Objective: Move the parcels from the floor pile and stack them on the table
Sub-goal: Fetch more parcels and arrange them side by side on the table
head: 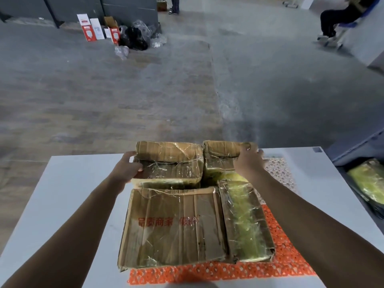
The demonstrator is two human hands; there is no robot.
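- four parcels sit on the table [72, 194]: the printed box [174, 225], a narrow parcel [245, 219] touching its right side, two just behind it.
- hands apart: left hand [128, 166] grips the left rear parcel [172, 161], right hand [249, 161] grips the right rear parcel [220, 154].
- floor pile unseen; remainder cannot be judged.

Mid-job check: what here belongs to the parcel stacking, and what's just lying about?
Job: far-left parcel, far-right parcel, printed parcel, narrow parcel, table, left hand, right hand.
Lying about: orange mat, red-and-white boxes, black bags.
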